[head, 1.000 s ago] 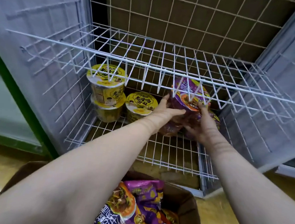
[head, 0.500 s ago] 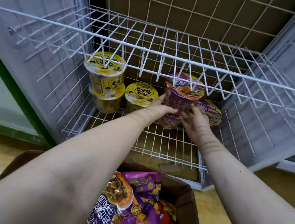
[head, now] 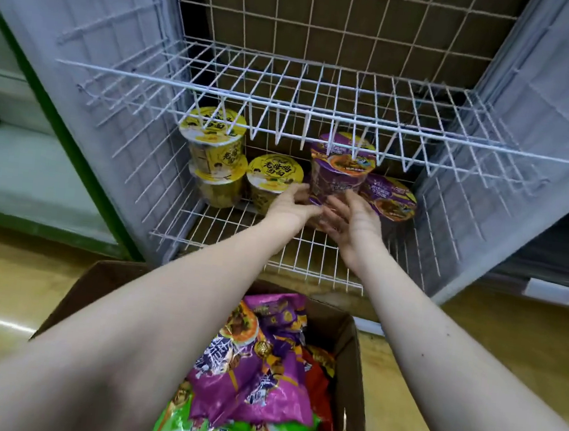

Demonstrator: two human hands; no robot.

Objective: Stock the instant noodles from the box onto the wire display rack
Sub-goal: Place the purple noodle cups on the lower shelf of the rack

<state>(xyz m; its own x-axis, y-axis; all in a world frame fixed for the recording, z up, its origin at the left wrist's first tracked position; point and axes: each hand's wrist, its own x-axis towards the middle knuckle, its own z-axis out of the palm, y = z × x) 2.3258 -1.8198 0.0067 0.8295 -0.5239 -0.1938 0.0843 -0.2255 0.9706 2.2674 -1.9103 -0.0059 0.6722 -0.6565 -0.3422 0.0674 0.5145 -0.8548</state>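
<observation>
Both arms reach over the box into the wire rack.

**Hands:** The left hand and right hand flank the foot of the tall purple cup on the lower shelf. The fingers are fairly straight and laid against its wall from either side, not wrapped round it. This reads as a steadying touch, not a grasp. What the cup stands on is hidden behind the hands (perhaps another cup, cannot tell).

**Handling, judged:**
- The cups are probably light and thin-walled, with a glossy film that looks slippery.
- A hard squeeze would likely dent the wall, so they are best held on opposite sides, below the rim.
- A raised cup on wire bars may tip easily.
- The packets look soft and crinkly, with brittle contents, and are best lifted by their flat faces.

**Count:**
- Two purple cups are plainly seen: the one between the hands, and a second purple cup just right of the right hand.
- Three yellow cups sit left of the left hand. Two are stacked, the top yellow cup on the bottom yellow cup, and a single yellow cup sits close by the left fingertips.
- The packets lie in the box under the forearms, overlapping. At least two are purple, with green and red ones among them, and a full count is not possible.
</observation>
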